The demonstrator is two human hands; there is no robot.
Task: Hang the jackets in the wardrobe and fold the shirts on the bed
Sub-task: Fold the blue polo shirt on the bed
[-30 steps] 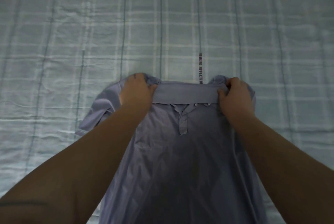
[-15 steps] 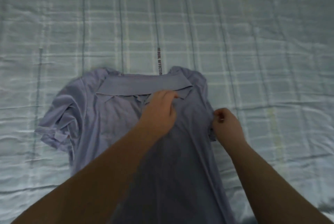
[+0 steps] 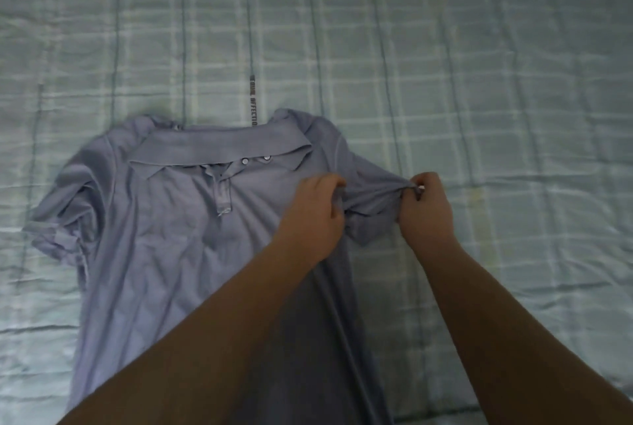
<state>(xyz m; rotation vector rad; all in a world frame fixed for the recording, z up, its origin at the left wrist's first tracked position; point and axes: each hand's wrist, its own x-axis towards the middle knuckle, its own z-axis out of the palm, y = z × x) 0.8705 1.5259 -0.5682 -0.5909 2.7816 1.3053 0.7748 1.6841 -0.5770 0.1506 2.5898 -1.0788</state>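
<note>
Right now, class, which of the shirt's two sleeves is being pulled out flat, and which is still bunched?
The right sleeve is stretched taut between the left hand and right hand. The left sleeve lies crumpled and untouched.

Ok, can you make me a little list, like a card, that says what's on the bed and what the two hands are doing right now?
surface: bed with a pale checked cover
garment: blue polo shirt, lying front up, collar at the far end
collar: folded down, two buttons showing
left hand: pinching the shirt where the sleeve joins the body
right hand: pinching the end of the right sleeve, pulling it out sideways
other sleeve: bunched and crumpled at the left edge
folding: not yet started, shirt being smoothed
</note>
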